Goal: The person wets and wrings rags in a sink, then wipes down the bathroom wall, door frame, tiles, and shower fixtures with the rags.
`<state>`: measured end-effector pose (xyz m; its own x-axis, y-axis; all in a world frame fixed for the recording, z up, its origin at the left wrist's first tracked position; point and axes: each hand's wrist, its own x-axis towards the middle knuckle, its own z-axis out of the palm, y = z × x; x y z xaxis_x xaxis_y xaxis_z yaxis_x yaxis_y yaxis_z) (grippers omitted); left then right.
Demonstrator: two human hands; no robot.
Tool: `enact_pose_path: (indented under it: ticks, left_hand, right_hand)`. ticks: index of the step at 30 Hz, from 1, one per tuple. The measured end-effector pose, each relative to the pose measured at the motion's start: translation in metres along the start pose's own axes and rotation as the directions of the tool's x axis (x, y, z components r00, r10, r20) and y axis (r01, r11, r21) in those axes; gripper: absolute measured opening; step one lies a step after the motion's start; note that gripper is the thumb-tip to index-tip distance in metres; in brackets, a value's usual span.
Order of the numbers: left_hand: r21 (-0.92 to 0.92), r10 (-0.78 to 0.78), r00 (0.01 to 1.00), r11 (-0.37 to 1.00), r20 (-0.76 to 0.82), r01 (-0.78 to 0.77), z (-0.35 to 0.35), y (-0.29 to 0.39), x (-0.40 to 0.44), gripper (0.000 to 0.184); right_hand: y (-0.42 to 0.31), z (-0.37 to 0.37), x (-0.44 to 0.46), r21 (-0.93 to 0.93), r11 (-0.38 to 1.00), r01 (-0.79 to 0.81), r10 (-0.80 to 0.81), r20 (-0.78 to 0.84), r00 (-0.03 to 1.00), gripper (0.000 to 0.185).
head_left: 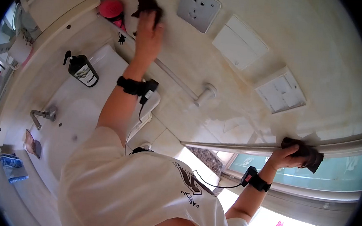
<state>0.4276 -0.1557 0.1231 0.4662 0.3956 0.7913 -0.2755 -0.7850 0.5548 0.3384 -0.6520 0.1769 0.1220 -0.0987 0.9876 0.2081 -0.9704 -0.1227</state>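
Observation:
High on the tiled wall (173, 44), my left hand (148, 38) presses a dark brown cloth (146, 4) with its fingers laid over it; the hand is slightly blurred. A pink hair dryer (111, 9) hangs just left of it, and a metal rail (177, 78) runs below. At the right, my right hand (286, 158) grips a second dark brown cloth (312, 159), thumb on top, against the pale door or window frame (335, 147). Each wrist wears a black strap with a small device.
A white washbasin (75, 109) lies at the left with a black pump bottle (83, 70), a tap (44, 115) and a blue-and-white packet (13, 168) nearby. A socket plate (198, 8) and switch plates (240, 42) sit on the wall. A shelf (64, 23) edges the far left.

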Motion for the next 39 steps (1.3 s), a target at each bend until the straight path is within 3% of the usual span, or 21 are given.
enact_pose_path:
  ticks: [4, 6, 7, 9, 11, 12, 13, 15, 17, 20, 21, 23, 25, 27, 29, 30, 31, 33, 35, 36, 39]
  left_hand:
    - [-0.079, 0.150, 0.988, 0.986, 0.030, -0.147, 0.005, 0.053, -0.027, 0.051]
    - [-0.002, 0.160, 0.971, 0.987, 0.176, -0.162, 0.000, 0.043, -0.033, 0.053]
    - [0.000, 0.167, 0.971, 0.985, 0.169, -0.170, 0.001, 0.030, -0.024, 0.053]
    - [0.096, 0.150, 0.988, 0.985, -0.031, -0.146, 0.006, -0.002, 0.005, 0.050]
    - [-0.093, 0.200, 0.975, 0.973, -0.102, -0.209, -0.016, 0.008, 0.051, 0.046]
    - [-0.287, 0.134, 0.981, 0.943, -0.140, -0.170, -0.024, 0.028, 0.064, 0.042]
    - [-0.290, 0.134, 0.980, 0.941, -0.145, -0.172, -0.026, 0.041, 0.069, 0.042]
    - [-0.285, 0.311, 0.945, 0.901, -0.105, -0.328, -0.027, 0.059, 0.069, 0.043]
    - [-0.280, 0.276, 0.953, 0.912, -0.129, -0.302, -0.021, 0.045, 0.054, 0.040]
    - [-0.066, 0.347, 0.926, 0.931, -0.152, -0.360, -0.010, 0.007, 0.030, 0.033]
    - [-0.074, 0.354, 0.924, 0.927, -0.145, -0.367, -0.008, 0.008, 0.034, 0.033]
    - [-0.079, 0.072, 0.976, 0.993, -0.205, -0.090, -0.011, 0.013, 0.054, 0.033]
    - [-0.067, 0.050, 0.969, 0.995, -0.243, -0.068, -0.016, 0.041, 0.083, 0.030]
    - [-0.211, 0.227, 0.927, 0.932, -0.297, -0.296, -0.016, 0.078, 0.102, 0.033]
    - [-0.170, 0.451, 0.878, 0.864, -0.161, -0.474, -0.020, 0.119, 0.098, 0.037]
    - [-0.134, 0.705, 0.707, 0.696, -0.058, -0.705, -0.018, 0.133, 0.100, 0.036]
    - [-0.273, 0.785, 0.620, 0.594, -0.010, -0.757, -0.023, 0.149, 0.094, 0.030]
    - [-0.196, 0.835, 0.547, 0.529, -0.050, -0.825, -0.022, 0.138, 0.111, 0.034]
    - [-0.037, 0.547, 0.821, 0.829, -0.163, -0.559, -0.036, 0.148, 0.112, 0.029]
    - [-0.068, 0.533, 0.845, 0.842, -0.041, -0.535, -0.035, 0.132, 0.113, 0.030]
    - [-0.015, 0.646, 0.755, 0.759, -0.111, -0.651, -0.016, 0.135, 0.068, 0.036]
  right_hand:
    - [-0.004, 0.002, 0.005, 0.018, 1.000, -0.003, 0.004, -0.032, 0.999, 0.063]
    - [-0.005, 0.001, 0.005, 0.025, 1.000, 0.001, -0.001, -0.017, 1.000, 0.063]
    - [-0.004, 0.003, 0.004, 0.030, 1.000, 0.000, 0.001, -0.027, 1.000, 0.063]
    - [-0.001, 0.001, 0.002, 0.023, 0.999, -0.033, 0.033, -0.022, 0.999, 0.062]
    - [0.001, 0.002, 0.002, 0.019, 1.000, -0.017, 0.017, -0.035, 0.999, 0.061]
    - [0.001, 0.003, 0.003, 0.016, 1.000, 0.002, -0.001, -0.044, 0.999, 0.061]
    - [-0.003, 0.003, 0.005, 0.015, 1.000, 0.006, -0.005, -0.049, 0.999, 0.061]
    - [-0.011, 0.001, 0.010, 0.068, 0.997, -0.019, 0.022, -0.036, 0.999, 0.059]
    - [-0.006, 0.000, 0.008, 0.054, 0.998, -0.016, 0.018, -0.028, 0.999, 0.060]
    - [-0.003, 0.001, 0.005, 0.027, 1.000, -0.012, 0.013, -0.045, 0.999, 0.060]
    - [-0.003, 0.002, 0.005, 0.023, 1.000, 0.005, -0.003, -0.057, 0.998, 0.060]
    - [-0.004, 0.001, 0.005, 0.001, 1.000, 0.010, -0.010, -0.049, 0.999, 0.060]
    - [-0.002, 0.001, 0.004, 0.006, 1.000, -0.001, 0.001, -0.051, 0.999, 0.060]
    - [-0.002, 0.001, 0.003, -0.001, 1.000, -0.011, 0.011, -0.055, 0.998, 0.060]
    - [0.000, 0.001, 0.003, -0.001, 1.000, -0.023, 0.023, -0.037, 0.999, 0.060]
    - [0.000, 0.000, 0.004, -0.019, 1.000, 0.005, -0.005, -0.043, 0.999, 0.061]
    - [0.000, -0.001, 0.005, -0.028, 1.000, 0.004, -0.006, -0.040, 0.999, 0.061]
    - [0.000, -0.001, 0.005, -0.016, 1.000, 0.013, -0.013, -0.025, 1.000, 0.062]
    - [-0.002, 0.001, 0.002, 0.017, 0.999, -0.032, 0.033, -0.038, 0.999, 0.062]
    - [-0.003, 0.000, 0.003, 0.042, 0.999, -0.028, 0.030, -0.034, 0.999, 0.060]
    - [-0.004, 0.001, 0.004, 0.081, 0.996, -0.037, 0.040, -0.032, 0.999, 0.059]
